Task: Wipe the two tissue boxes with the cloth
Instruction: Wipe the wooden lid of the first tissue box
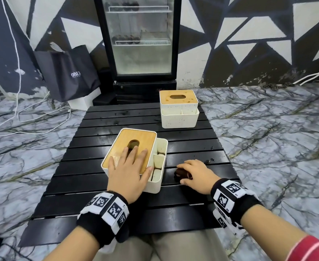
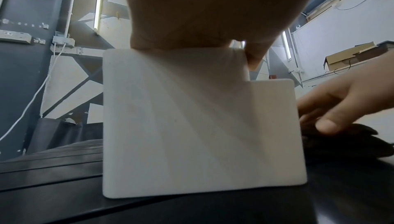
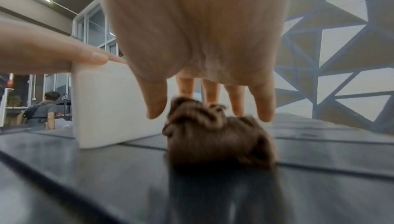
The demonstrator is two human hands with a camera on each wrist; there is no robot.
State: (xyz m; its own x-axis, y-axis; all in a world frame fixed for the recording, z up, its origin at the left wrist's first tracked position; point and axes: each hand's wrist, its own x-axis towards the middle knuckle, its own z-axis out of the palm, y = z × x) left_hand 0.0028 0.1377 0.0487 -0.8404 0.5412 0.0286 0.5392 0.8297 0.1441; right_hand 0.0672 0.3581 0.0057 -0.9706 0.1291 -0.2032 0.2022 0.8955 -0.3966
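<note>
The near tissue box (image 1: pixel 125 141), white with a bamboo lid and side compartments, sits mid-table; it fills the left wrist view (image 2: pixel 192 118). My left hand (image 1: pixel 130 166) lies flat on its lid, fingers straight toward the slot, thumb over the right edge. To the box's right a crumpled dark brown cloth (image 1: pixel 181 175) lies on the slats. My right hand (image 1: pixel 196 172) covers it; in the right wrist view the fingers (image 3: pixel 210 93) reach down onto the cloth (image 3: pixel 217 140) while the thumb stays just clear of it. The far tissue box (image 1: pixel 179 110) stands at the table's back right, untouched.
The black slatted table (image 1: pixel 98 185) shows wet spots (image 1: pixel 209 160) near my right hand. Behind it stand a glass-door fridge (image 1: pixel 140 38) and a black bag (image 1: pixel 70 72). White cables (image 1: pixel 23 117) run over the marble floor at left.
</note>
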